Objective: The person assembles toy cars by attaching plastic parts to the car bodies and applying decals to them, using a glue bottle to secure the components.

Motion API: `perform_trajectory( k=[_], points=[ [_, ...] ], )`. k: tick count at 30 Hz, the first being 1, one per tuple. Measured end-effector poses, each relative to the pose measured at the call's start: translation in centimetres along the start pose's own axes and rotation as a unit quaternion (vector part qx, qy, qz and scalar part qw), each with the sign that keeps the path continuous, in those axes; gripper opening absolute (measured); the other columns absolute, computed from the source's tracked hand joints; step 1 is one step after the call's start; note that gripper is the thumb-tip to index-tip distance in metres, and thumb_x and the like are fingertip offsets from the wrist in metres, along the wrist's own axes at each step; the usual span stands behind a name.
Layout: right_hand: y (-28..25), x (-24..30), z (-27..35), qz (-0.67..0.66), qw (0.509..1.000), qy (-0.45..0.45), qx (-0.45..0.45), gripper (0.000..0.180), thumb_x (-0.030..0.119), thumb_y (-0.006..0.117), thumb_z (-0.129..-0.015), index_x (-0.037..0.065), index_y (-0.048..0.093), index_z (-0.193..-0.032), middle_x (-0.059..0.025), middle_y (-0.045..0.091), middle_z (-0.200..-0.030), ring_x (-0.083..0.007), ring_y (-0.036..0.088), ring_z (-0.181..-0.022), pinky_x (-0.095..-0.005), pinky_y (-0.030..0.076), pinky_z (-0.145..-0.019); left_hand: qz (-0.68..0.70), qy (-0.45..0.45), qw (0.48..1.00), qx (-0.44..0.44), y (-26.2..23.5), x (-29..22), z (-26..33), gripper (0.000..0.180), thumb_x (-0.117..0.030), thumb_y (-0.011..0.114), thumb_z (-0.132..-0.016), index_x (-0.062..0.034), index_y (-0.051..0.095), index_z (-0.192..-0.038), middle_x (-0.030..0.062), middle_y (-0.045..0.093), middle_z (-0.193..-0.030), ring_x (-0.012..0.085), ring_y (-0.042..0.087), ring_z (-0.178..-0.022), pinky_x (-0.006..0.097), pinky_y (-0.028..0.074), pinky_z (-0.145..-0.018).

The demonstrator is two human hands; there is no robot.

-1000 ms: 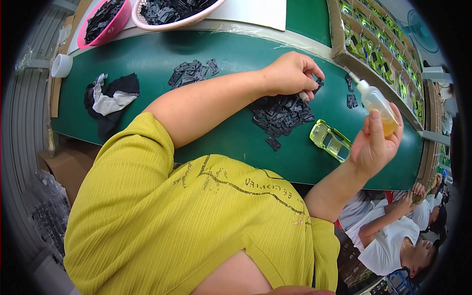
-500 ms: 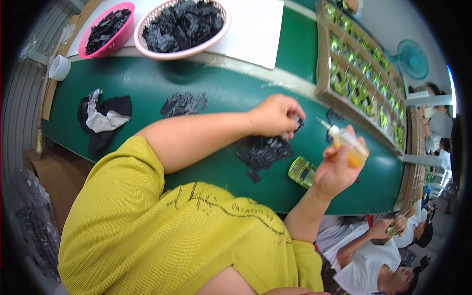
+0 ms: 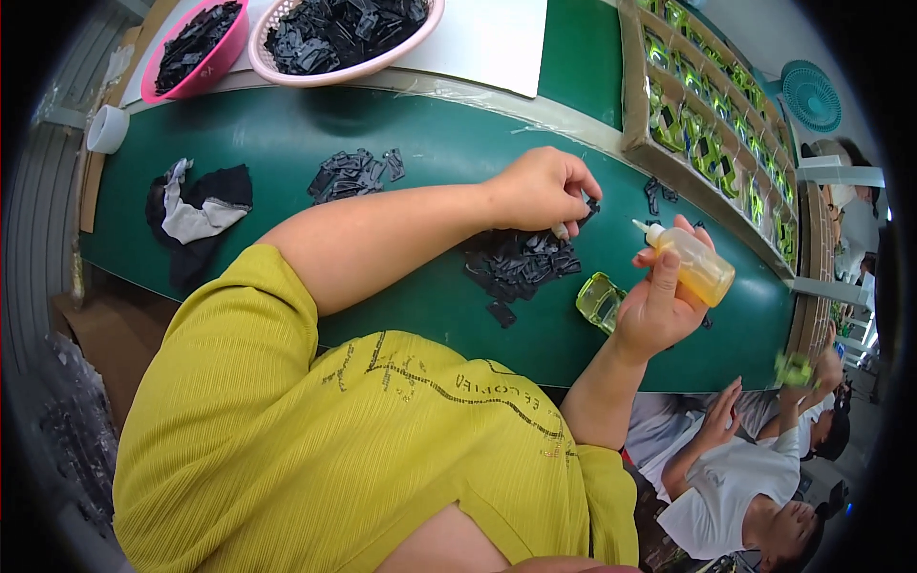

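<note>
My left hand (image 3: 537,194) pinches a small black plastic piece (image 3: 593,206) between thumb and fingertips. Just below it lies a heap of similar black plastic pieces (image 3: 521,269) on the green table. In my right hand (image 3: 657,315) is a clear squeeze bottle (image 3: 695,264) with yellowish liquid, tilted so its thin nozzle points left toward the pinched piece. A gap separates the nozzle from that piece. Partly behind my right wrist sits a translucent green toy car body (image 3: 598,300).
Black pieces fill a pink bowl (image 3: 235,50) and a pale pink basket (image 3: 355,72) at the back. A second pile (image 3: 349,180) and a dark-and-white cloth (image 3: 202,222) lie left. A cardboard tray (image 3: 638,158) holds green car parts; co-workers (image 3: 735,477) sit right.
The whole view has shifted, with the table appearing higher. The bottle has tipped a little, its nozzle lower relative to the table. My left hand keeps its pinch; a co-worker's hands have moved.
</note>
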State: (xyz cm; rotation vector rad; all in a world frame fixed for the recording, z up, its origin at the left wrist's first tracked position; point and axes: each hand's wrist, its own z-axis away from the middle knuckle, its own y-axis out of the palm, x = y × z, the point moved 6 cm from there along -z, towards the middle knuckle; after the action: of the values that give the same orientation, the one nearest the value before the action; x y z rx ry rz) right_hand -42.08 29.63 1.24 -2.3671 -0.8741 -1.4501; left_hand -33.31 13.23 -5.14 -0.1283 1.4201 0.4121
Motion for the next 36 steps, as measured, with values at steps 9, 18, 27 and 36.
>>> perform_trajectory(
  k=[9,18,27,36],
  points=[
    [1.6,-0.3,0.1,0.043,0.999,0.025,0.003,0.035,0.002,0.073,-0.090,-0.008,0.056,-0.119,-0.0230,0.065,-0.120,-0.0182,0.069,-0.080,-0.0289,0.061,-0.069,-0.033,-0.002,0.999,-0.011,0.0,-0.5,0.4,0.027,-0.001,0.061,-0.088,0.0089,0.064,-0.112,0.0126,0.070,-0.084,0.0180,0.072,-0.071,0.030,0.060,-0.065],
    [1.6,-0.7,0.2,0.026,0.999,0.043,-0.002,0.033,0.002,0.074,-0.090,-0.006,0.057,-0.118,-0.0164,0.069,-0.104,-0.0189,0.070,-0.074,-0.0302,0.061,-0.067,-0.053,0.004,0.999,0.005,0.1,-0.5,0.3,0.029,-0.006,0.061,-0.092,0.0092,0.062,-0.117,0.0133,0.070,-0.086,0.0177,0.072,-0.073,0.030,0.060,-0.065],
    [1.8,-1.0,0.2,0.040,0.999,0.022,-0.004,0.030,0.001,0.075,-0.088,-0.006,0.059,-0.113,-0.0143,0.069,-0.099,-0.0190,0.070,-0.071,-0.0296,0.061,-0.065,-0.039,-0.008,0.999,0.001,0.0,-0.4,0.2,0.029,-0.005,0.063,-0.091,0.0096,0.063,-0.116,0.0137,0.070,-0.087,0.0177,0.071,-0.073,0.030,0.060,-0.065],
    [2.1,-1.2,0.1,0.055,0.997,0.045,-0.004,0.028,0.003,0.077,-0.087,-0.006,0.061,-0.109,-0.0127,0.070,-0.093,-0.0182,0.070,-0.069,-0.0290,0.061,-0.064,-0.037,-0.011,0.999,0.000,0.2,-0.6,0.4,0.030,-0.004,0.063,-0.090,0.0106,0.063,-0.116,0.0146,0.071,-0.090,0.0180,0.072,-0.074,0.030,0.060,-0.065]
  ],
)
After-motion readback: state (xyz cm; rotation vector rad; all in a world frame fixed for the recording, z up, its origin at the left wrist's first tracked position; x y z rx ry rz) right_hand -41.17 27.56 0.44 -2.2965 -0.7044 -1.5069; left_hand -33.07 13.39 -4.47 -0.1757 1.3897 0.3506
